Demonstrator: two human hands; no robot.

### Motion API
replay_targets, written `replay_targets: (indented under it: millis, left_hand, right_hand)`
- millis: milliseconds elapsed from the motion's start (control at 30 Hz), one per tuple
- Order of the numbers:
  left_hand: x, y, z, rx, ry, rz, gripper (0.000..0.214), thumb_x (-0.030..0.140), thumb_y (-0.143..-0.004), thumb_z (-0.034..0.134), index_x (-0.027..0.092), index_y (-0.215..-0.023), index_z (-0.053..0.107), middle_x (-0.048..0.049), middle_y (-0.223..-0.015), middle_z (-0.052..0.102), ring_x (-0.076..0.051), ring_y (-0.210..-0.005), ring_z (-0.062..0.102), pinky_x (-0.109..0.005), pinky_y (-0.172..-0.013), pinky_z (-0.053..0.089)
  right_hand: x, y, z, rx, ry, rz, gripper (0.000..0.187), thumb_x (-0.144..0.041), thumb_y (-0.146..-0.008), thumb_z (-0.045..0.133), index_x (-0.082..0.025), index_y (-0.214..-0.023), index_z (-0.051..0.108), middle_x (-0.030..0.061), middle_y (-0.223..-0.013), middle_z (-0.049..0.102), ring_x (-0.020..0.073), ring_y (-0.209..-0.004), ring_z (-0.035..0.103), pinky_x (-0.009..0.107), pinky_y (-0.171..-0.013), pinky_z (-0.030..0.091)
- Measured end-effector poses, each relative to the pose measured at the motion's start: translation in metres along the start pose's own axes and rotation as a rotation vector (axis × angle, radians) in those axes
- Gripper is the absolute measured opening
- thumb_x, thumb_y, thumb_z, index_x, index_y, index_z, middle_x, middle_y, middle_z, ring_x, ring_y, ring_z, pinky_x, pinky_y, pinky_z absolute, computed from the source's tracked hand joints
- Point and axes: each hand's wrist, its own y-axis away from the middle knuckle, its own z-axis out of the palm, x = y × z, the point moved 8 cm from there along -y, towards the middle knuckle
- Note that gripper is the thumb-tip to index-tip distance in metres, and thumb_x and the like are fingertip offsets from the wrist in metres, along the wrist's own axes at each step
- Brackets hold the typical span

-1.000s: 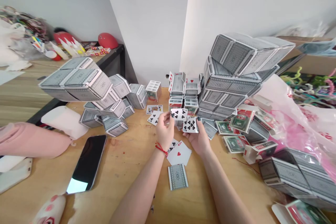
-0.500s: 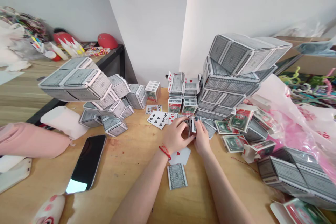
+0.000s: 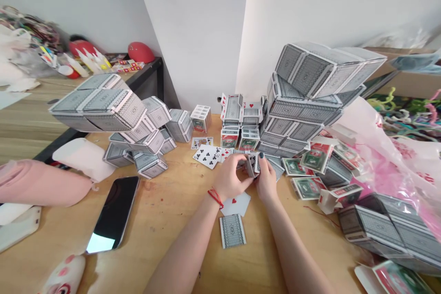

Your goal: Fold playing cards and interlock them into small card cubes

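Between my two hands is a small piece made of folded playing cards (image 3: 253, 166), partly hidden by the fingers. My left hand (image 3: 230, 177) curls round its left side with thumb and fingers closed on it. My right hand (image 3: 266, 178) grips its right side, the thumb with dark nail polish on top. Just below my wrists lie a face-up heart card (image 3: 237, 205) and, closer to me, a face-down folded card (image 3: 232, 231). Beyond my left hand, a club card (image 3: 206, 156) and a king card (image 3: 202, 143) rest face up on the wooden table (image 3: 165, 220).
At left stands a stack of card-built boxes (image 3: 110, 105); a taller one (image 3: 299, 110) rises at right. Card decks stand at the back (image 3: 229, 138). Open card packs (image 3: 308, 188) and pink plastic (image 3: 382, 170) lie right. A phone (image 3: 112, 216) lies left.
The folded card piece has turned slightly between my hands, and its face-printed side now shows more. My fingers have shifted a little; the stacks and loose cards stay put.
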Motion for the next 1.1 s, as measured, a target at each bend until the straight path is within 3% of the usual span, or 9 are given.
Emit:
replay_targets:
  millis: [133, 400, 567, 733, 967, 1100]
  left_hand:
    - [-0.003, 0.000, -0.002, 0.011, -0.019, -0.016, 0.059, 0.015, -0.067, 0.057, 0.020, -0.121, 0.034, -0.0088, -0.119, 0.047, -0.022, -0.110, 0.045, -0.040, -0.093, 0.039]
    - [0.001, -0.002, -0.002, -0.003, -0.126, 0.027, 0.055, 0.009, -0.065, 0.052, 0.022, -0.117, 0.041, -0.0068, -0.118, 0.046, -0.022, -0.112, 0.041, -0.041, -0.095, 0.037]
    - [0.003, -0.002, -0.006, 0.024, -0.191, 0.025, 0.054, 0.010, -0.060, 0.055, 0.023, -0.112, 0.045, -0.0067, -0.112, 0.048, -0.025, -0.107, 0.041, -0.045, -0.092, 0.036]
    - [0.000, -0.002, -0.002, 0.005, -0.143, -0.006, 0.052, 0.008, -0.061, 0.053, 0.021, -0.110, 0.044, -0.0077, -0.111, 0.045, -0.023, -0.105, 0.043, -0.038, -0.085, 0.042]
    - [-0.008, 0.000, 0.003, -0.016, -0.094, -0.075, 0.051, 0.005, -0.058, 0.051, 0.019, -0.107, 0.043, -0.0079, -0.111, 0.041, -0.011, -0.068, 0.047, -0.028, -0.061, 0.046]
    - [-0.011, 0.000, 0.003, -0.002, -0.060, -0.082, 0.049, 0.004, -0.059, 0.049, 0.020, -0.106, 0.043, -0.0075, -0.110, 0.041, -0.008, -0.060, 0.044, -0.026, -0.058, 0.046]
  right_hand:
    - [0.001, 0.000, -0.002, 0.022, -0.042, 0.030, 0.035, -0.049, -0.070, 0.055, -0.017, -0.082, 0.061, 0.0016, -0.074, 0.063, 0.0152, -0.064, 0.056, 0.025, -0.055, 0.041]
    - [-0.009, 0.006, 0.004, -0.060, 0.221, -0.080, 0.033, -0.042, -0.071, 0.056, -0.017, -0.092, 0.063, 0.0045, -0.092, 0.065, 0.0204, -0.087, 0.055, 0.029, -0.072, 0.041]
    - [-0.007, 0.004, 0.003, -0.039, 0.230, -0.065, 0.035, -0.044, -0.070, 0.057, -0.017, -0.091, 0.063, 0.0051, -0.089, 0.065, 0.0211, -0.085, 0.056, 0.030, -0.071, 0.042]
    - [-0.011, 0.006, 0.005, -0.049, 0.251, -0.058, 0.033, -0.042, -0.070, 0.059, -0.017, -0.092, 0.062, 0.0046, -0.089, 0.064, 0.0192, -0.084, 0.057, 0.030, -0.074, 0.042]
    - [-0.018, 0.008, 0.010, -0.064, 0.238, -0.093, 0.032, -0.041, -0.067, 0.061, -0.017, -0.089, 0.061, 0.0045, -0.085, 0.065, 0.0190, -0.082, 0.057, 0.032, -0.075, 0.043]
    - [-0.016, 0.008, 0.012, -0.080, 0.256, -0.091, 0.034, -0.041, -0.067, 0.062, -0.018, -0.092, 0.061, 0.0050, -0.088, 0.064, 0.0199, -0.083, 0.056, 0.032, -0.075, 0.042]
